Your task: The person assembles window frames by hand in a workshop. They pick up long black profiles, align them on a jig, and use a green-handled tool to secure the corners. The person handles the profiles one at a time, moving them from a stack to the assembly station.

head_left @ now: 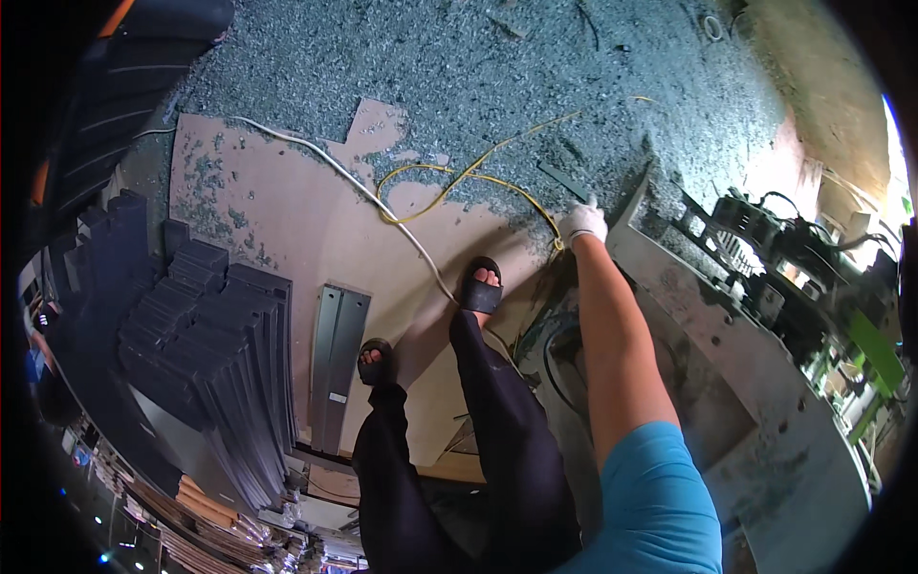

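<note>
My right hand (583,222), in a white work glove, reaches forward beside the edge of a large grey machine. Its fingers look closed at the near end of a narrow, flat dark strip (561,179). The strip slants away to the left over a heap of small metal shavings (459,77). A yellow cable (497,180) loops over the floor and comes close to the glove's left side. My left hand is out of view.
The grey machine frame (708,297) with a motor unit (746,234) stands on the right. Stacked dark profiles (220,335) are at left, beside grey metal channels (338,368). A white cable (335,165) crosses the floor board (277,210) towards my sandalled feet.
</note>
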Motion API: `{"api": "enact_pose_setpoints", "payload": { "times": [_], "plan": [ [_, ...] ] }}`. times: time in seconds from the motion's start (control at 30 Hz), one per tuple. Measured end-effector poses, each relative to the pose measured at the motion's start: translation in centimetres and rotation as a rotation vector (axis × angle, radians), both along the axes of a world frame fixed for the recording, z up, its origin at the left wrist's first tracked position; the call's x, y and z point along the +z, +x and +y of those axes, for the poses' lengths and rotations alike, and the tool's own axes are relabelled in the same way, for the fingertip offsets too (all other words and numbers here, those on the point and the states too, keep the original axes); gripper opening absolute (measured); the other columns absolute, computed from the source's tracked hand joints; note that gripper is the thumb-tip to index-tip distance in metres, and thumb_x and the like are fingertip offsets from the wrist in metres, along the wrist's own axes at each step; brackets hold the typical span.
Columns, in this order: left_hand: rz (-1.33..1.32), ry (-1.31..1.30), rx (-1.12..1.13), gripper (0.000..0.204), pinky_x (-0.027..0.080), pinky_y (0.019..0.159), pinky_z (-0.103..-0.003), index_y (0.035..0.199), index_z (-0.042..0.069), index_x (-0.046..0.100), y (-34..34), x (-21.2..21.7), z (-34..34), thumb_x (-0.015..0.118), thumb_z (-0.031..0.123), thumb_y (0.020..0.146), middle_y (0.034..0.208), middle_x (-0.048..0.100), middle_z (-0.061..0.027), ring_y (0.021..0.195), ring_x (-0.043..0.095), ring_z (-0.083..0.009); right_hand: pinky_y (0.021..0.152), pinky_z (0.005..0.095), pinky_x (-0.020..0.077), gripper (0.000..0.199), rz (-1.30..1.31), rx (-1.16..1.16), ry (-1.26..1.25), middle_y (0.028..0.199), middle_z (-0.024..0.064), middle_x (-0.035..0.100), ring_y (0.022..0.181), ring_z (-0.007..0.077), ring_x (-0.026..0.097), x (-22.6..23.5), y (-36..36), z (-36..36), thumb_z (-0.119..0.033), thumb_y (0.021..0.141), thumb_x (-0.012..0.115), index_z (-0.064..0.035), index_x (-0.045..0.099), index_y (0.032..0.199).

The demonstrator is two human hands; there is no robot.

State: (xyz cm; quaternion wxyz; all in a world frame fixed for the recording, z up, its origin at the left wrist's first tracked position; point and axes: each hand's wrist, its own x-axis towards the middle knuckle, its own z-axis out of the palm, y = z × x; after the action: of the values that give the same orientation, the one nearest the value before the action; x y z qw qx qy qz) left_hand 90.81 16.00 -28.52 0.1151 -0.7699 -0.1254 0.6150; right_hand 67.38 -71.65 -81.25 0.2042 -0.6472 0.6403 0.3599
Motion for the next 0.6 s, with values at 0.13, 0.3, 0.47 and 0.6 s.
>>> {"api": "enact_pose_setpoints", "payload": {
  "times": [0.13,0.3,0.47,0.6],
  "plan": [
    [-0.047,0.008,0.027,0.023,0.062,0.073,-0.044,0.110,0.010,0.077,1.8,-1.5,-1.7,0.064,0.028,0.106,0.096,0.077,-0.0154,0.081,0.073,-0.0316,0.113,0.0532,0.0513,0.052,0.047,0.195,0.022,0.175,0.0149,0.038,0.148,0.0414,0.052,-2.0,-1.5,-1.7,-0.049,0.093,0.075,-0.0273,0.073,0.140],
    [-0.003,0.075,0.067,0.038,0.062,0.079,-0.049,0.099,0.011,0.078,3.4,-2.1,-2.8,0.073,0.048,0.097,0.096,0.079,-0.0207,0.083,0.074,-0.0355,0.102,0.0514,0.0582,0.034,-0.135,0.091,-0.078,0.145,0.0189,0.066,0.126,0.0414,0.069,-1.8,-2.8,-0.3,-0.040,0.094,0.075,-0.0210,0.079,0.122],
    [0.197,-0.118,-0.594,0.024,0.060,0.072,-0.049,0.091,0.014,0.079,5.6,-3.6,-3.9,0.071,0.036,0.091,0.088,0.077,-0.0123,0.086,0.076,-0.0330,0.079,0.0423,0.0640,0.023,-0.639,-0.619,-0.422,0.106,0.0157,0.080,0.086,0.0331,0.080,2.4,1.7,4.3,-0.009,0.095,0.069,-0.0115,0.074,0.117],
    [0.103,-0.361,-0.843,0.019,0.058,0.070,-0.045,0.097,0.012,0.079,9.2,-3.7,-4.0,0.073,0.029,0.094,0.087,0.076,-0.0108,0.082,0.074,-0.0298,0.060,0.0347,0.0639,0.049,-1.100,-1.411,-0.208,0.104,0.0137,0.075,0.074,0.0205,0.076,12.4,6.3,10.1,0.005,0.093,0.067,-0.0019,0.061,0.141]
  ]
}}
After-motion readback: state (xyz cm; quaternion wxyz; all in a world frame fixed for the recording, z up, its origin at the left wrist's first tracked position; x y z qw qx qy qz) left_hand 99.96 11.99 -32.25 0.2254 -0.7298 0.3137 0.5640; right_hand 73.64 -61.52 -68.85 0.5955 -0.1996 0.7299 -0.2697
